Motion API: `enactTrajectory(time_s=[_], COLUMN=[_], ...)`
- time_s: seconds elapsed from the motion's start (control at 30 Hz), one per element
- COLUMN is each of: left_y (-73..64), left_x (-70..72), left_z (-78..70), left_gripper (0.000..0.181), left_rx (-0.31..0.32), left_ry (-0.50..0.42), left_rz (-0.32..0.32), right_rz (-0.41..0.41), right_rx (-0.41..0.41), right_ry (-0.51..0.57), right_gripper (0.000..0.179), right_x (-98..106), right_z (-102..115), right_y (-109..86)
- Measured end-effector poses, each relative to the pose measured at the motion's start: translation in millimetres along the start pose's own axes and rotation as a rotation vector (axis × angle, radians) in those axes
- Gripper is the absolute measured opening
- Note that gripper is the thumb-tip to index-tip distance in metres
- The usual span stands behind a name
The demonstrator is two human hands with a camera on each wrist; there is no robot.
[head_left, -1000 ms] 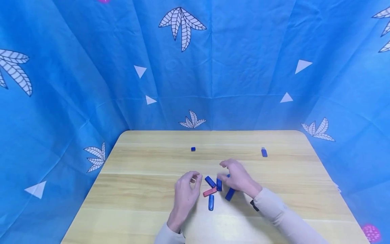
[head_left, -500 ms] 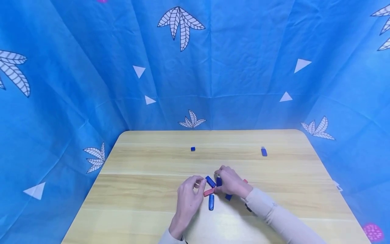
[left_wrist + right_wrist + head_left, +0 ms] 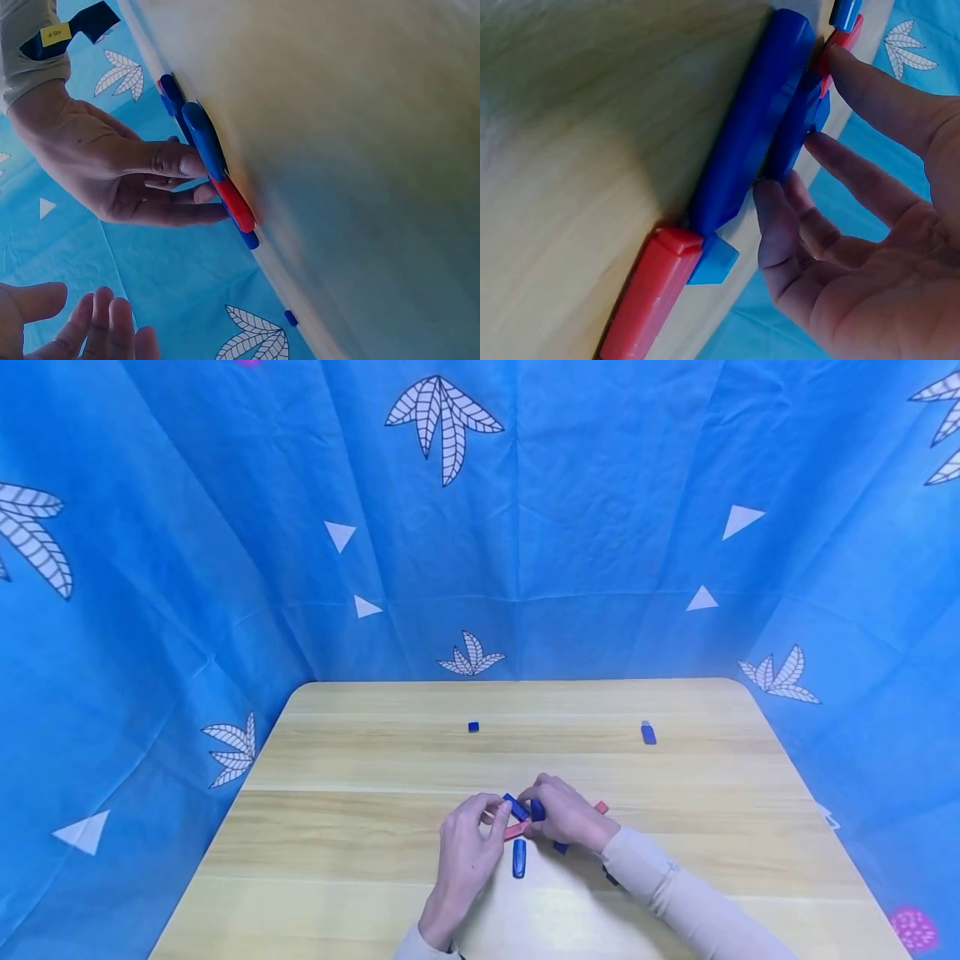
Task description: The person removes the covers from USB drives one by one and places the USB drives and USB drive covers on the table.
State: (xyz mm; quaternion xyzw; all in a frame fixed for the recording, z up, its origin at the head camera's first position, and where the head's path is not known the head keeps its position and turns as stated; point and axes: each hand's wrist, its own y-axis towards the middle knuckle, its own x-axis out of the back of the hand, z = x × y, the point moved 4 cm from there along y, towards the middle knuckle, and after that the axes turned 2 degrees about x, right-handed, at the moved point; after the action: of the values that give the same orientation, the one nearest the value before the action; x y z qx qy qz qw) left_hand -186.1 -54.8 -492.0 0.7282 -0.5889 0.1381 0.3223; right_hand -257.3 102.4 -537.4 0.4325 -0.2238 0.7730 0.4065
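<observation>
My right hand [image 3: 566, 814] has its thumb and fingertips at the two ends of a dark blue USB stick [image 3: 537, 811], low over the table. My left hand [image 3: 467, 853] stays just to the left, fingers loosely bent, with nothing visible in them. Close by its fingertips are another blue stick [image 3: 515, 807] and a red stick [image 3: 514, 832], and a glossy blue stick [image 3: 519, 858] lies nearer me. The right wrist view has a long blue stick [image 3: 754, 120] and a red stick [image 3: 652, 296] beside that hand. Left fingers [image 3: 101, 330] appear relaxed in the left wrist view.
A small blue block [image 3: 473, 727] sits toward the back of the wooden table [image 3: 337, 843]. At the back right lies a blue USB stick [image 3: 648, 733] with a pale tip. Blue patterned cloth [image 3: 600, 510] hangs around the table.
My right hand came down and left onto the dark blue stick, closing thumb and fingers around it. The left hand shifted slightly right toward the group. A red stick's end now shows behind the right wrist.
</observation>
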Motion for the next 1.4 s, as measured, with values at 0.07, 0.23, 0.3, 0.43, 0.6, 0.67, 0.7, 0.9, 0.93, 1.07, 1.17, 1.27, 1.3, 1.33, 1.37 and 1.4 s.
enactTrajectory(time_s=[0.07,0.23,0.3,0.43,0.6,0.67,0.7,0.9,0.93,1.07,1.17,1.27,1.3,1.33,1.37,1.4], left_y=[-0.1,-0.3,-0.3,0.0,-0.2,-0.4,-0.5,-0.3,0.2,2.2,3.8,5.3,6.0,6.7,7.6,8.4], left_x=[-0.1,0.0,-0.1,-0.5,-0.9,-0.9,-0.9,-1.2,-1.2,-1.6,-2.5,-3.8,-4.3,-4.7,-5.0,-5.3], left_z=[-0.1,-0.2,-0.2,0.1,0.3,0.4,0.5,0.8,0.6,-0.8,-2.6,-4.5,-5.2,-6.1,-7.3,-8.5], left_gripper=[0.006,0.006,0.006,0.006,0.006,0.006,0.007,0.007,0.007,0.006,0.006,0.007,0.008,0.008,0.008,0.008], left_rx=[0.000,-0.005,-0.011,-0.014,-0.008,-0.005,-0.003,0.001,-0.002,-0.027,-0.045,-0.059,-0.063,-0.066,-0.074,-0.078], left_ry=[0.002,0.003,0.005,0.006,0.006,0.005,0.005,0.001,0.000,0.006,0.006,0.002,0.003,0.000,-0.002,-0.003], left_rz=[0.000,-0.004,-0.007,-0.008,0.000,0.003,0.004,0.011,0.011,0.005,0.007,0.013,0.015,0.018,0.016,0.015], right_rz=[0.009,0.034,0.039,0.040,0.018,0.010,0.004,-0.015,-0.022,-0.089,-0.157,-0.212,-0.227,-0.238,-0.248,-0.256], right_rx=[0.004,-0.025,-0.034,-0.082,-0.162,-0.176,-0.177,-0.188,-0.191,-0.177,-0.178,-0.189,-0.189,-0.186,-0.173,-0.163], right_ry=[0.001,0.001,0.008,0.044,0.078,0.091,0.103,0.223,0.237,0.281,0.302,0.343,0.363,0.386,0.415,0.448], right_gripper=[0.037,0.036,0.037,0.041,0.048,0.047,0.046,0.030,0.027,0.017,0.017,0.017,0.016,0.016,0.015,0.015], right_x=[-0.7,-0.6,0.1,0.8,0.7,0.3,0.2,0.9,2.0,11.5,21.8,32.4,35.4,38.5,41.8,44.8], right_z=[-0.3,-1.3,-1.2,-2.5,-7.6,-10.2,-11.5,-19.0,-19.7,-19.9,-19.0,-17.1,-16.8,-16.1,-15.2,-14.0], right_y=[0.1,-1.4,-2.0,-2.8,-3.8,-4.1,-4.0,-4.0,-3.8,-1.2,-0.5,-1.1,-0.9,-0.8,-0.8,-1.0])
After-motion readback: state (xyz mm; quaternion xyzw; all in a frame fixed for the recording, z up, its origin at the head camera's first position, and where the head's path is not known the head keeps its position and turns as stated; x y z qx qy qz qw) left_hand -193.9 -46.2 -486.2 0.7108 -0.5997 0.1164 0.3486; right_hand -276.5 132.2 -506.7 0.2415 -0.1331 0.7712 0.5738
